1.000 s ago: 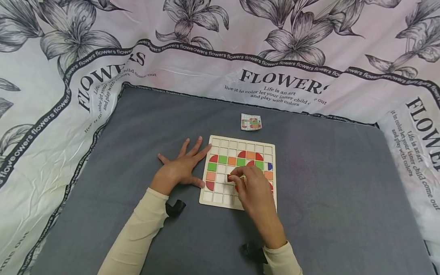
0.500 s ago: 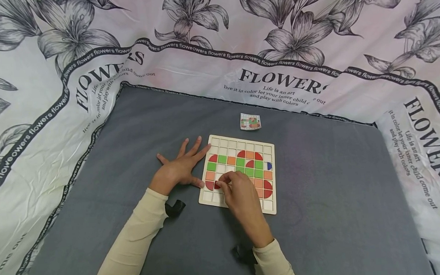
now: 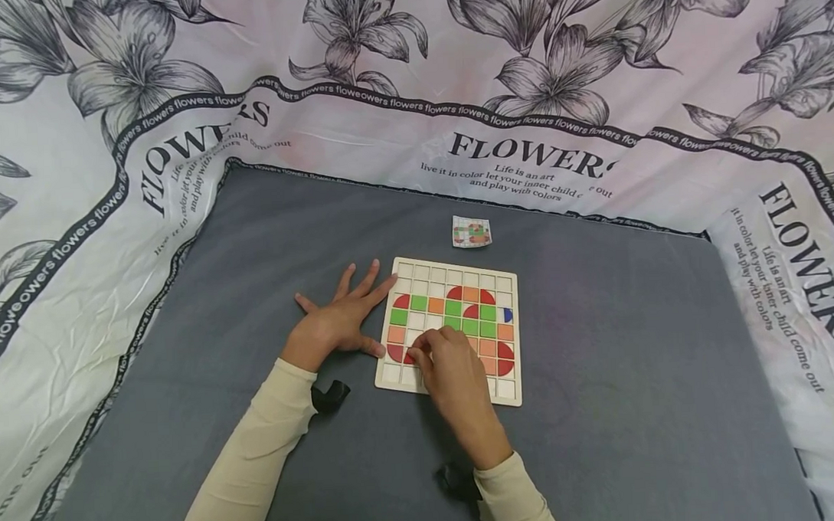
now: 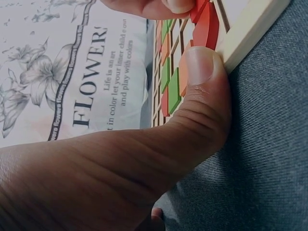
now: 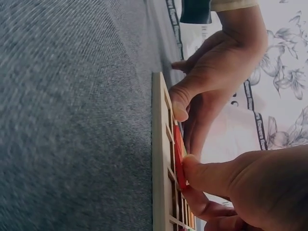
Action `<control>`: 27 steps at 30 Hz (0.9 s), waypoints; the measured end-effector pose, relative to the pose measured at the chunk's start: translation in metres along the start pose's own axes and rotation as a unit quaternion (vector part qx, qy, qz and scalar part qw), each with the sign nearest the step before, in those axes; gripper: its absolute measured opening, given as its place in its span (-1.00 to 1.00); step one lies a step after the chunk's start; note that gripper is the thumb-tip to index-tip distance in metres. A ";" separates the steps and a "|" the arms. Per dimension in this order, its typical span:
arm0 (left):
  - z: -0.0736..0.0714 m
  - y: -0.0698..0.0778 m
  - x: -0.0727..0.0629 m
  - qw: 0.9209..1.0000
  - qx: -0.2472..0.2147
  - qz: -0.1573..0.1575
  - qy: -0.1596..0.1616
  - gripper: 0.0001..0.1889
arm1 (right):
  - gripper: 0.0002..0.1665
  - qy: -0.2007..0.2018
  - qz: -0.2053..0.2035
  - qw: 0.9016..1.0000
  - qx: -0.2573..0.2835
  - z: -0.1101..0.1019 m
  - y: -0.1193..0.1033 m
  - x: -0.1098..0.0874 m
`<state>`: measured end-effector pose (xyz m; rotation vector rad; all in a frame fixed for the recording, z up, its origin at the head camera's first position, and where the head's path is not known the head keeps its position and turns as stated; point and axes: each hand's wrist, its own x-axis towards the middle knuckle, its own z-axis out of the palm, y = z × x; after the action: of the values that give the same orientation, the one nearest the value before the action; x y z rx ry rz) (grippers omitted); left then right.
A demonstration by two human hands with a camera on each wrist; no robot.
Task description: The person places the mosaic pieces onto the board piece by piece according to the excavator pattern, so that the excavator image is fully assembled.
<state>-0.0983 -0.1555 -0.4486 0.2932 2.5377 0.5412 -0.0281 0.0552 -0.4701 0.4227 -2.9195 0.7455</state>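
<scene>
A square wooden grid board point(image 3: 517, 395) lies on the grey table, some cells filled with green, orange and red tiles. My right hand point(image 3: 457, 378) pinches a red quarter-circle tile point(image 3: 409, 356) between thumb and fingertips, low over the board's left part. Directly left of it sits another red quarter-circle tile point(image 3: 395, 354), their straight sides adjoining. In the right wrist view, the thumb presses against the red tile point(image 5: 179, 166) at the grid. With fingers spread, my left hand point(image 3: 331, 329) rests on the table, its thumb point(image 4: 204, 86) on the board's left edge.
A small printed card point(image 3: 471, 232) with a coloured grid pattern lies behind the board. A blue half-round piece point(image 3: 508, 315) sits in a cell at the board's right side. White flower-printed cloth point(image 3: 358, 140) rises along the table's back and sides.
My right hand has moved left across the board, bringing the red quarter-circle tile beside the other red one. During the last half second it barely shifts. My left hand stays in place.
</scene>
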 end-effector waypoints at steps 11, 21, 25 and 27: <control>-0.001 0.000 0.000 1.000 -0.004 0.006 0.008 0.33 | -0.86 -0.007 -0.029 0.999 -0.035 -0.010 -0.004 -0.003; -0.002 -0.002 -0.002 1.000 -0.005 0.008 0.006 0.32 | -0.78 -0.007 -0.051 0.997 -0.053 -0.004 -0.003 0.000; -0.001 -0.002 -0.003 1.000 -0.004 0.010 0.005 0.31 | -0.78 -0.004 -0.051 0.997 -0.059 -0.003 -0.002 0.000; -0.001 -0.003 -0.003 1.000 -0.004 0.010 0.007 0.30 | -0.78 -0.002 -0.055 0.997 -0.059 -0.003 -0.002 0.000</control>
<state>-0.0965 -0.1590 -0.4477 0.3145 2.5474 0.5631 -0.0276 0.0548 -0.4660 0.5693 -2.8968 0.5552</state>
